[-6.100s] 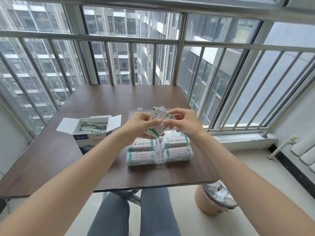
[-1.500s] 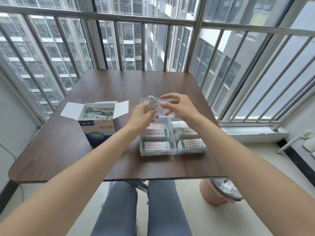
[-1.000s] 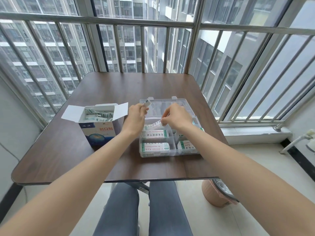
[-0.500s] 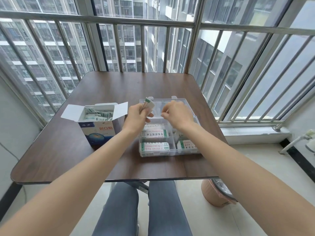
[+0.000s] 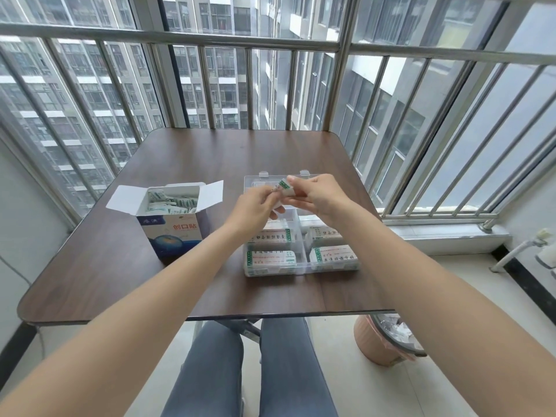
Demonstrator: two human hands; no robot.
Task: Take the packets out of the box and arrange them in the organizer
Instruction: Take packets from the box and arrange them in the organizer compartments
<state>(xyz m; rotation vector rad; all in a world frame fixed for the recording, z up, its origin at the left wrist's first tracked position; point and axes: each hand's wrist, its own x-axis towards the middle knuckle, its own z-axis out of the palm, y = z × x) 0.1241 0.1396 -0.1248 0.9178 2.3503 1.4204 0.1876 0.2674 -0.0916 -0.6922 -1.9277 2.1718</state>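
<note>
- Head view — the only view I have. I see both hands raised together above the far half of the organizer (image 5: 301, 267), which sits on the table (image 5: 210, 155) right of centre.
- Left hand (image 5: 255, 210): fingers curled, pinching the near end of a small bunch of packets (image 5: 284, 191). Gripping, not loose.
- Right hand (image 5: 316, 197): fingers and thumb curled round the same bunch from the right and top. Both hands hold it; I cannot tell how many packets are in it.
- The held packets are white with a green end, tilted, and clear of the organizer's trays.
- Organizer: clear plastic, lid laid open and flat on the far side. Four near compartments carry stacks of packets, printed faces up — two on the left column, two on the right. The far compartments are mostly hidden behind my hands.
- Box (image 5: 171, 218): stands left of the organizer, apart from it, flaps open, with loose packets piled inside.
- Bin (image 5: 376, 344) on the floor beneath the table's right near corner, lined, with white scraps in it.
- Window bars (image 5: 249, 88) beyond the table's far edge.
</note>
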